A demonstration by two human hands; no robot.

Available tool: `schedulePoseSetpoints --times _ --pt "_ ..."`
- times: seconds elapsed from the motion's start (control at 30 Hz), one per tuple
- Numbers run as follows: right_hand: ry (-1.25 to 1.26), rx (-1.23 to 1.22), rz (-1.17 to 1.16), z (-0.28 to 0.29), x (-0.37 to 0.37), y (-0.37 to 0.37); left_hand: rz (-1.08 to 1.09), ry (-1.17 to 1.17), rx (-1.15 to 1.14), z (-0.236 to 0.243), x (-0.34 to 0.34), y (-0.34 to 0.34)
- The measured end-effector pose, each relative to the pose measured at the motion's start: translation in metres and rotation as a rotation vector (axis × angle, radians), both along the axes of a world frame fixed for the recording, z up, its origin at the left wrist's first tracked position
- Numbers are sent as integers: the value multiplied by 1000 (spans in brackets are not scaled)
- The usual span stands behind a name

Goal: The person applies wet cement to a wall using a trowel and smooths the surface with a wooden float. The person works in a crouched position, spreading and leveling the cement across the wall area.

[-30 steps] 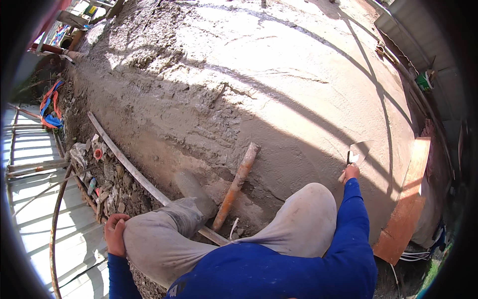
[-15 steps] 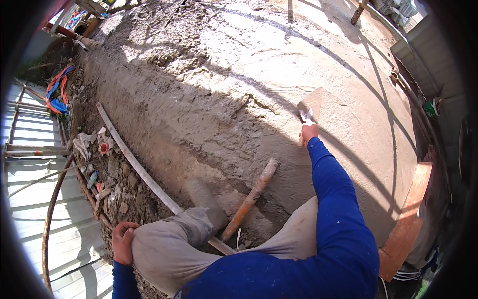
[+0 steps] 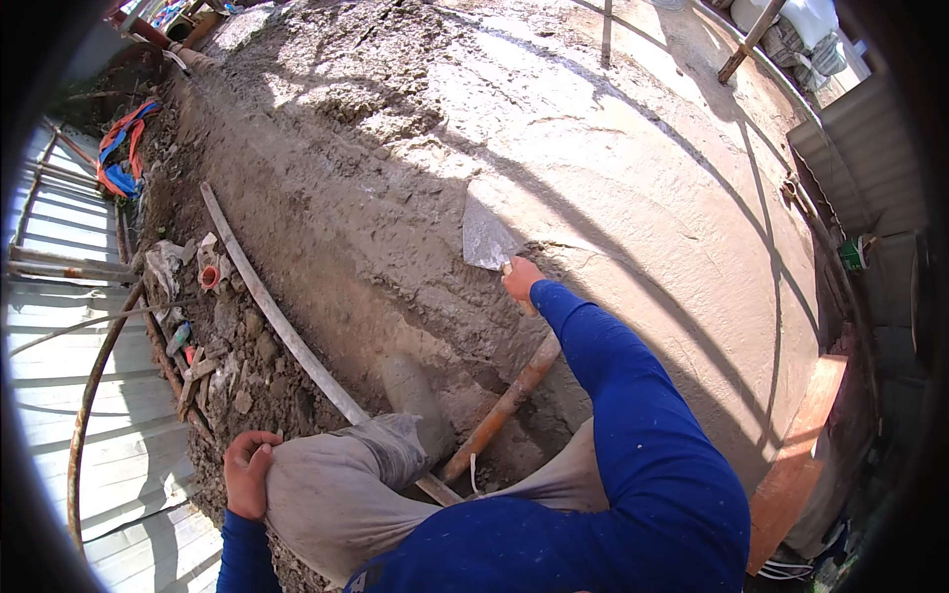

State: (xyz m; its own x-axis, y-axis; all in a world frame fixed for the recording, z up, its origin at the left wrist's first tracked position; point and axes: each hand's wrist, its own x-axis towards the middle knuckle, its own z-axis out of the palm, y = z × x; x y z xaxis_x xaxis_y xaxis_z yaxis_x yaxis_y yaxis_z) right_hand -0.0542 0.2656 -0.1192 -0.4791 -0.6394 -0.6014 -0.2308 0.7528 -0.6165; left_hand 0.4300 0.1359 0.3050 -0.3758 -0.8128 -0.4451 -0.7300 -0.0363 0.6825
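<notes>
My right hand [image 3: 521,279] is closed round the handle of a trowel, whose grey blade [image 3: 486,237] is at the rough, wet concrete [image 3: 356,227], near the edge of a smoother, sunlit stretch [image 3: 692,296]. A rusty orange pipe [image 3: 499,420] lies just below that hand, partly hidden by my forearm. My left hand [image 3: 249,472] rests on my left knee [image 3: 316,484] with its fingers curled against the trouser cloth. My left boot [image 3: 413,395] stands in the grey mud.
A long pale pole [image 3: 277,306] lies left of centre, beside rubble [image 3: 227,376] and an orange-and-blue bundle [image 3: 124,148]. Corrugated sheeting [image 3: 99,395] and bent bars border the left. Wooden boards [image 3: 801,445] and a green container [image 3: 852,254] are at the right. A post [image 3: 741,54] stands at the back right.
My right hand and the trowel have moved left and up, from the smooth surface at the right onto the rougher patch. The view has shifted slightly. My left hand has stayed on my knee.
</notes>
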Motion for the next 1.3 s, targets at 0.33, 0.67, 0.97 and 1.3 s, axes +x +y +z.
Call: schedulePoseSetpoints --times 0.33,0.67,0.97,1.3 --pt "90 87 419 120 -26 91 -22 78 -115 1 -7 24" --pt "331 -172 100 102 36 128 58 129 -400 10 15 95" --pt "397 40 362 103 70 51 -338 -218 -677 36 3 161" --pt "528 324 184 78 -47 122 -344 -222 -656 34 11 156"
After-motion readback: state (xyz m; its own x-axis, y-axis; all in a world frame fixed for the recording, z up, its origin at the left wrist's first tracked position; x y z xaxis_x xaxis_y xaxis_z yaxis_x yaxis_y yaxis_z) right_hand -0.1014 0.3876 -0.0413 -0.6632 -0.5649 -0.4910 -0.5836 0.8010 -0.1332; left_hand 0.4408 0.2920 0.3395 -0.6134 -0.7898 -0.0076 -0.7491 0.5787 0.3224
